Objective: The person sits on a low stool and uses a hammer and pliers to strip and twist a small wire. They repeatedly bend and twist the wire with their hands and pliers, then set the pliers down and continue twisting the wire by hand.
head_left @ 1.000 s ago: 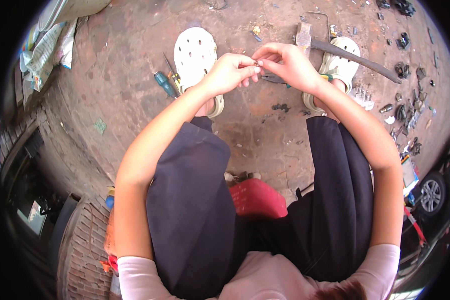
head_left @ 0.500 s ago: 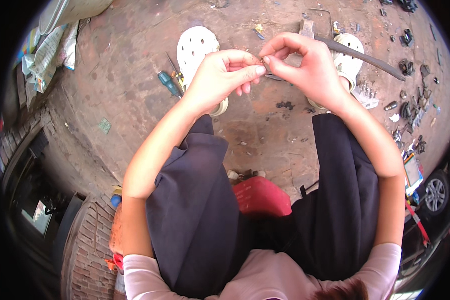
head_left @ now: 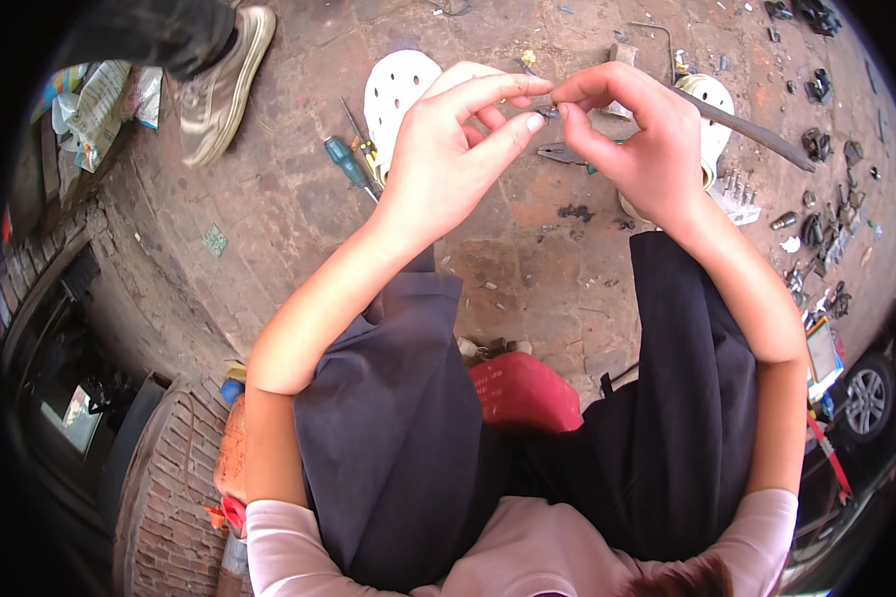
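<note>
My left hand [head_left: 448, 149] and my right hand [head_left: 632, 139] are raised together in front of me, fingertips meeting. Between them they pinch a small thin dark metal piece [head_left: 546, 106]; its exact shape is too small to tell. Both hands hover above the brick-paved ground [head_left: 528, 269], over my white perforated clogs [head_left: 393, 85]. Pliers with a green grip [head_left: 567, 156] lie on the ground just below my right fingers.
Screwdrivers with a blue-green handle [head_left: 346, 159] lie left of the clog. A long dark metal bar [head_left: 742, 124] runs to the right. Several small metal parts [head_left: 816, 224] are scattered at right. Another person's grey shoe [head_left: 219, 85] stands at upper left. A red seat [head_left: 523, 393] is under me.
Both hands have come up closer to the camera, still joined on the small piece. Another person's shoe has stepped into view at upper left.
</note>
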A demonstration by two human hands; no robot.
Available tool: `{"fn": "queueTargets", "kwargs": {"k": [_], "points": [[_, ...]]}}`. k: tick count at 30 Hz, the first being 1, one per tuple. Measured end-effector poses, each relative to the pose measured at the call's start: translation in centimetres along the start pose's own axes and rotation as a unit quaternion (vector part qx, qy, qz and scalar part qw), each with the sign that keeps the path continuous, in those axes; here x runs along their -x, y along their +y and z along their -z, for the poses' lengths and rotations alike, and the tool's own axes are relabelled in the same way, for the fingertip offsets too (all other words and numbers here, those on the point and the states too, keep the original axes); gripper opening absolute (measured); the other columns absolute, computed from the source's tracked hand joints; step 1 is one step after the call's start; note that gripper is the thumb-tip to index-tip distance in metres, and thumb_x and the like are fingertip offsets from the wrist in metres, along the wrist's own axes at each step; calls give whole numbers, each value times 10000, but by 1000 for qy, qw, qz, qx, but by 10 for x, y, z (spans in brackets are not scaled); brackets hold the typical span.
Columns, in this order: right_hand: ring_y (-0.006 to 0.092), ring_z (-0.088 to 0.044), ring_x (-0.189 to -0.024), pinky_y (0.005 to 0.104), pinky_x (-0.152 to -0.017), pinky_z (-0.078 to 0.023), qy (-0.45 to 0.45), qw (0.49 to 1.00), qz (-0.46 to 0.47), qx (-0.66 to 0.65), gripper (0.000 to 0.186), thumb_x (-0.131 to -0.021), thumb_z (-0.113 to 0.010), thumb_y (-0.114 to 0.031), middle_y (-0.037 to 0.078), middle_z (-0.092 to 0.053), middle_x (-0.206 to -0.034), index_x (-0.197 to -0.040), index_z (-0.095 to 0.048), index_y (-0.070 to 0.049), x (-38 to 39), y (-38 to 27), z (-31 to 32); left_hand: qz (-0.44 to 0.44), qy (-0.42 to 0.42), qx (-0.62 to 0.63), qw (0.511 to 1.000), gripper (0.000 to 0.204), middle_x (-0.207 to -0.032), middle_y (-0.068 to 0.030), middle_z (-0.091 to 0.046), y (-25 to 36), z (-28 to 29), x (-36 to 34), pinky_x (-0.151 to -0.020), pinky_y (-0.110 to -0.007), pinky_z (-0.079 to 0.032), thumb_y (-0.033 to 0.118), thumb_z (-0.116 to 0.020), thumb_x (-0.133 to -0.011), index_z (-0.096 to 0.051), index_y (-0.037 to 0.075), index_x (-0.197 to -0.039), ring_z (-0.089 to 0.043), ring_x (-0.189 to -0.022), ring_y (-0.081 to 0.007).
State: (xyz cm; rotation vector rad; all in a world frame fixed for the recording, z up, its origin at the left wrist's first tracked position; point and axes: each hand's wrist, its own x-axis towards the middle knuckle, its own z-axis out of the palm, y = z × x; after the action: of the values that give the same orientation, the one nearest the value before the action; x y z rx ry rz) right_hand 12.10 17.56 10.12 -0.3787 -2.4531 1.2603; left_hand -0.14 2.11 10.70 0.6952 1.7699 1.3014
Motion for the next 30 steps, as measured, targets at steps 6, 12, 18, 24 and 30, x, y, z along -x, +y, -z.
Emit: {"fn": "queueTargets", "kwargs": {"k": [6,12,18,24,30], "points": [[150,-695,-732,286,-615,-524,-9,1000,-6,5,112,-765,-714,-63,32,-667,-774,-865,-664,-71,1,-2,2,16,28,-46,998,128,-815,-7,-612,0,2,1,-594,-218,-452,138,-742,-852,-750,50,-945,-541,-646,-59],[125,-667,-717,243,-680,-521,-25,999,-35,-11,141,-787,-722,-48,46,-695,-801,-924,-689,-33,3,-4,1,-59,55,-91,993,118,-813,-11,-659,1,-6,-1,-605,-181,-456,97,-749,-847,-742,18,-935,-565,-670,-45],[130,-714,-769,261,-690,-555,-35,989,-119,-81,125,-794,-727,-109,59,-718,-820,-887,-693,-33,5,-1,1,45,57,11,997,97,-779,8,-616,1,-9,-3,-600,-196,-468,99,-719,-867,-716,21,-924,-565,-654,-54],[95,-674,-796,252,-770,-537,-50,890,-300,-339,170,-851,-696,-160,37,-715,-857,-944,-698,-18,2,13,-5,102,4,238,966,148,-848,-2,-610,-5,-11,-7,-606,-215,-468,122,-641,-941,-644,4,-1029,-546,-683,-58],[92,-643,-868,233,-815,-499,-93,776,-405,-475,231,-910,-644,-244,33,-701,-884,-986,-694,-31,3,16,-6,67,-38,338,938,108,-921,-1,-588,-17,-10,-10,-617,-235,-453,112,-591,-973,-608,34,-1047,-515,-728,-68]]}}
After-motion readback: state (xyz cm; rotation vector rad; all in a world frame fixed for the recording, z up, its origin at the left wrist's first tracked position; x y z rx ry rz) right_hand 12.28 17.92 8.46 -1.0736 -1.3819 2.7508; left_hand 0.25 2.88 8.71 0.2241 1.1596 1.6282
